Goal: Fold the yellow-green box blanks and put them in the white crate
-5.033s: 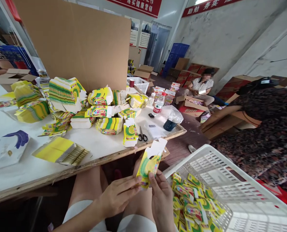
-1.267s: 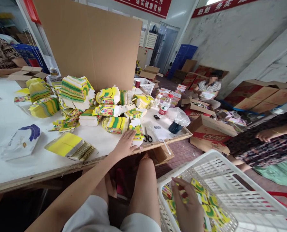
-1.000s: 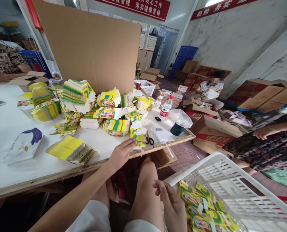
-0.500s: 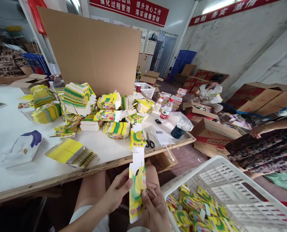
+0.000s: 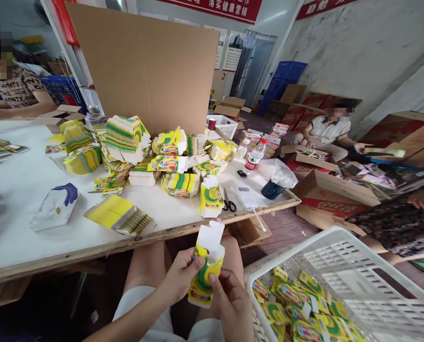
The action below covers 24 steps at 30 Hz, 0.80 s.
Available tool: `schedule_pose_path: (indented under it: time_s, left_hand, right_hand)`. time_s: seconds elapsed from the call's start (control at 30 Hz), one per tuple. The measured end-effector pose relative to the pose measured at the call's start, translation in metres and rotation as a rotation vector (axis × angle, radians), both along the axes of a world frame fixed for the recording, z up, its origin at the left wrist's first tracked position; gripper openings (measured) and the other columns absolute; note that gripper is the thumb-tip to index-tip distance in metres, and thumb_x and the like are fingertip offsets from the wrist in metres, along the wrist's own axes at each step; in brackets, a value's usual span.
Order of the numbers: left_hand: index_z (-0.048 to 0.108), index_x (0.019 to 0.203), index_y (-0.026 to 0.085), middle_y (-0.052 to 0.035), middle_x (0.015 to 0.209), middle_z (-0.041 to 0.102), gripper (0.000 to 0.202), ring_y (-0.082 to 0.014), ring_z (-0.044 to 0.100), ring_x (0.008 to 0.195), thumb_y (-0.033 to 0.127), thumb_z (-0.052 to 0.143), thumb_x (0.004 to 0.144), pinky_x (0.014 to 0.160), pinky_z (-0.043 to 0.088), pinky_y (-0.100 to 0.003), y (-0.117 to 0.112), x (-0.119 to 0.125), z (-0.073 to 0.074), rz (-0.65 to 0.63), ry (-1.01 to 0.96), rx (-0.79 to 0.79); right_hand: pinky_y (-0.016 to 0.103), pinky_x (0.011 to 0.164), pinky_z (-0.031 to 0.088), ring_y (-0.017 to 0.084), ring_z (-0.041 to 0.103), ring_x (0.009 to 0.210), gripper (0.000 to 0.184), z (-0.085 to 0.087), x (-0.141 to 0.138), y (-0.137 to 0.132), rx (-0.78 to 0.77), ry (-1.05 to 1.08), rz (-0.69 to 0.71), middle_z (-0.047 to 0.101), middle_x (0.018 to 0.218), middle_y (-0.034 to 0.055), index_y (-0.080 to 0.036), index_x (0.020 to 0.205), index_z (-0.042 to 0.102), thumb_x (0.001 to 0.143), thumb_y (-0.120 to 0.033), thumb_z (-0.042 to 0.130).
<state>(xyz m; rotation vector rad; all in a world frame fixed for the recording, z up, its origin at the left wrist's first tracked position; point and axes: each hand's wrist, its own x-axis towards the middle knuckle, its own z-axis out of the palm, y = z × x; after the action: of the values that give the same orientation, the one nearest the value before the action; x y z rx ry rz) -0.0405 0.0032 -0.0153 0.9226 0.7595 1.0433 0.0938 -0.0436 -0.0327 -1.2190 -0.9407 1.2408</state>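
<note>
A small yellow and green carton (image 5: 203, 285) with its white top flaps raised is held over my lap. My left hand (image 5: 179, 275) pinches its left side, thumb across the printed front. On the right side, my right hand (image 5: 233, 304) grips it with the thumb on the front; some of those fingers are hidden. The carton's top looks open, and its inside cannot be seen. Just beyond, a similar flat carton (image 5: 211, 199) lies at the table's front edge beside black-handled scissors (image 5: 229, 205).
Stacks of flat cartons (image 5: 179, 185) cover the middle of the white table (image 5: 72, 244). A white plastic basket (image 5: 340, 235) of filled-out cartons stands at my right. A drink bottle (image 5: 256, 154) and dark cup (image 5: 272, 189) stand at the table's right end. Other people sit left and right.
Held nearly upright and flat-looking before, the carton now tilts and appears more opened out, with both hands still on it. The view has shifted left. The seated person at right stretches an arm out sideways.
</note>
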Motion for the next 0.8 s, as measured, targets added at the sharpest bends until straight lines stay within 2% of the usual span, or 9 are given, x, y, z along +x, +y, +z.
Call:
schedule_pose_path:
  time_s: [0.1,0.2,0.3,0.4,0.47,0.53,0.63,0.7,0.8]
  left_hand:
    - [0.07,0.097,0.013,-0.0059,0.081,0.073,0.046,-0.0186,0.064,0.073,0.056,0.068,0.083,0.065,0.047,-0.025,-0.002,0.0,-0.003,0.015,0.034,0.018]
    - [0.054,0.125,0.02,-0.0055,0.093,0.072,0.052,-0.0215,0.066,0.087,0.046,0.072,0.084,0.075,0.049,-0.029,-0.005,-0.002,-0.005,0.076,0.101,0.052]
    - [0.038,0.14,0.025,-0.0066,0.1,0.07,0.063,-0.0224,0.066,0.092,0.038,0.069,0.087,0.082,0.049,-0.032,-0.007,-0.008,-0.003,0.066,0.185,0.11]
    - [0.04,0.143,0.025,-0.0077,0.103,0.069,0.062,-0.0232,0.065,0.095,0.032,0.068,0.088,0.086,0.048,-0.035,-0.006,-0.014,0.004,-0.061,0.194,0.13]
    - [0.043,0.142,0.026,-0.0076,0.103,0.067,0.063,-0.0226,0.065,0.093,0.03,0.07,0.085,0.083,0.049,-0.035,-0.004,-0.018,0.009,-0.134,0.17,0.086]
    - [0.049,0.134,0.025,-0.0068,0.101,0.066,0.06,-0.0199,0.064,0.084,0.032,0.075,0.081,0.074,0.049,-0.031,-0.002,-0.02,0.014,-0.193,0.133,0.007]
    - [0.056,0.114,0.022,-0.0034,0.093,0.066,0.053,-0.0137,0.06,0.07,0.033,0.084,0.07,0.063,0.044,-0.024,-0.003,-0.019,0.014,-0.26,0.034,-0.07]
    - [0.056,0.105,0.022,-0.0012,0.087,0.065,0.052,-0.0117,0.058,0.068,0.034,0.088,0.066,0.062,0.042,-0.022,-0.006,-0.018,0.012,-0.291,-0.03,-0.07]
    - [0.056,0.103,0.022,-0.0013,0.087,0.067,0.051,-0.0124,0.06,0.071,0.037,0.088,0.067,0.065,0.042,-0.022,-0.008,-0.019,0.009,-0.311,-0.044,-0.051]
  right_hand:
    - [0.033,0.064,0.06,0.023,0.069,0.068,0.033,0.003,0.002,0.001,-0.015,-0.065,-0.001,0.074,0.073,0.007,-0.018,0.08,0.07,0.079,-0.051,0.075]
    - [0.03,0.055,0.057,0.021,0.065,0.059,0.033,0.006,0.006,0.004,0.031,-0.127,-0.072,0.071,0.067,0.0046,-0.02,0.08,0.067,0.079,-0.051,0.075]
    - [0.028,0.055,0.057,0.018,0.064,0.06,0.035,0.009,0.009,0.008,0.106,-0.159,-0.138,0.073,0.09,0.0065,-0.022,0.106,0.064,0.081,-0.043,0.076]
    - [0.03,0.065,0.059,0.021,0.069,0.078,0.053,0.009,0.014,0.009,0.159,-0.147,-0.132,0.068,0.119,0.0114,-0.025,0.129,0.056,0.082,-0.04,0.075]
    - [0.033,0.073,0.06,0.024,0.07,0.089,0.052,0.008,0.021,0.009,0.169,-0.13,-0.057,0.067,0.123,0.0125,-0.026,0.132,0.057,0.084,-0.04,0.073]
    - [0.033,0.073,0.059,0.025,0.07,0.089,0.049,0.008,0.029,0.008,0.163,-0.141,0.012,0.069,0.117,0.0118,-0.026,0.131,0.059,0.086,-0.041,0.07]
    - [0.026,0.057,0.054,0.02,0.066,0.069,0.036,0.012,0.038,0.008,0.135,-0.195,0.082,0.071,0.087,0.0058,-0.023,0.118,0.065,0.089,-0.044,0.066]
    - [0.023,0.051,0.047,0.016,0.058,0.057,0.029,0.018,0.042,0.008,0.106,-0.227,0.14,0.062,0.067,-0.0003,-0.022,0.103,0.068,0.091,-0.048,0.061]
    - [0.022,0.049,0.041,0.013,0.05,0.052,0.032,0.027,0.043,0.01,0.093,-0.31,0.21,0.054,0.06,-0.0028,-0.021,0.083,0.067,0.094,-0.049,0.057]
